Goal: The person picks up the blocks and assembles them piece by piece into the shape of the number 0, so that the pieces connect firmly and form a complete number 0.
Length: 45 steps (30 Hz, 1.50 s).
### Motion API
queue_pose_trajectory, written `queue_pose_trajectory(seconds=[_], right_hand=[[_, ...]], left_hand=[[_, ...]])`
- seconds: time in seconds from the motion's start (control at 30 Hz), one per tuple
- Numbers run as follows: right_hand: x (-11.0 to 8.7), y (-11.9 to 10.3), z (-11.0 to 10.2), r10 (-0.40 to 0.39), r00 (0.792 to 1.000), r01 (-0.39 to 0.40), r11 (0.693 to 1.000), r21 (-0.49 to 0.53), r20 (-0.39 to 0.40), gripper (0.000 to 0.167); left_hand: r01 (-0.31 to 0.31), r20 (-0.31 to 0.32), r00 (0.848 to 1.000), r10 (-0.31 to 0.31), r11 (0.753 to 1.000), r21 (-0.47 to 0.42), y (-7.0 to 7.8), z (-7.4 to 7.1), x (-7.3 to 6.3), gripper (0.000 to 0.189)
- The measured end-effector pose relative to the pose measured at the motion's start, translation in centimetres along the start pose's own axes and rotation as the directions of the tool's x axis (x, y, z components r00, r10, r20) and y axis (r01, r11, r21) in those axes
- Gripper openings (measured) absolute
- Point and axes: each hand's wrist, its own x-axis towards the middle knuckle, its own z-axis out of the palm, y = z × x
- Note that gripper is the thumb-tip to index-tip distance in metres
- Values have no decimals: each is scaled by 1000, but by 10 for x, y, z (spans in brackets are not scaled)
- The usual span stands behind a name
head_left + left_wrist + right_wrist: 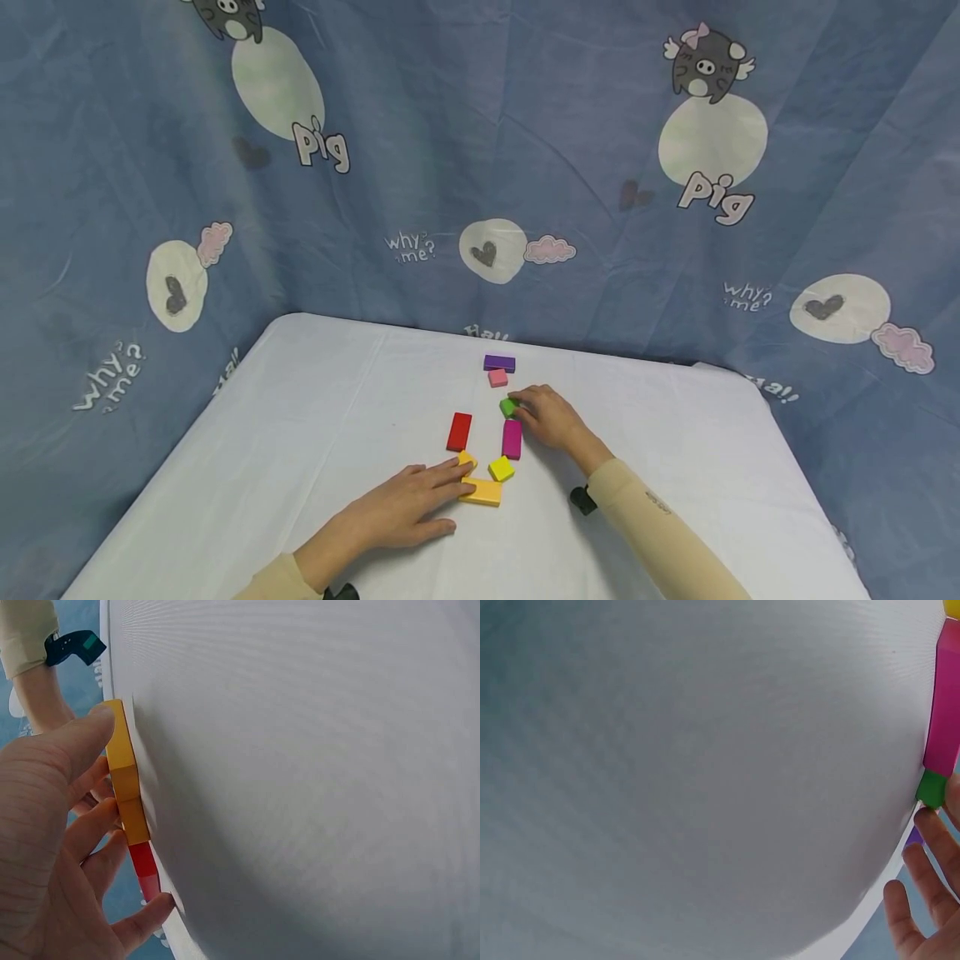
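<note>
My right hand [553, 418] pinches a small green block [508, 407] between thumb and index finger, at the far end of a magenta block [512, 439]. In the right wrist view the other fingers spread loosely beside the green block [932, 788]. My left hand [408, 507] lies with fingers extended, its fingertips on a small orange block [468, 458] and on the left end of a longer yellow-orange block [486, 492]. Its thumb is held apart from the fingers. A yellow cube [501, 469] sits between the longer yellow-orange block and the magenta one.
A red block [459, 432] lies beyond the small orange block. Farther back, a small pink block [498, 378] sits in front of a purple block [499, 363]. White cloth [360, 417] covers the table, and a blue printed curtain [525, 167] hangs behind it.
</note>
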Motion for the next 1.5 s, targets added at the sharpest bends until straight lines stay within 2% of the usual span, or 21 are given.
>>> queue_pose_trajectory(seconds=[0.33, 1.03, 1.13, 1.23, 1.33, 1.4, 1.5], right_hand=[[-2, 0, -1, -56, 998, 56, 998, 13, -7, 32], [-4, 1, 2, -92, 996, 92, 996, -5, 5, 31], [-6, 0, 1, -64, 998, 64, 998, -5, 18, 33], [-8, -2, -3, -21, 1000, 22, 1000, 21, -7, 35], [-13, -6, -10, -2, 997, 6, 999, 45, -74, 35], [-18, -8, -15, -20, 993, 24, 999, 38, -117, 35], [-31, -13, -20, -80, 985, 77, 997, -25, -152, 36]], left_hand=[[-6, -8, 1000, 6, 1000, 11, 1, 0, -2, 55], [1, -5, 1000, -1, 1000, -6, 0, 3, -3, 55], [-3, -4, 1000, 3, 1000, -11, 0, 3, -3, 55], [-9, -1, 1000, 9, 1000, -14, 0, 3, -3, 55], [-13, -6, 1000, 13, 1000, -2, 0, 3, -2, 55], [-11, -7, 1000, 11, 1000, 8, 0, 2, -2, 55], [-7, -3, 1000, 7, 1000, 14, -1, 1, -1, 56]])
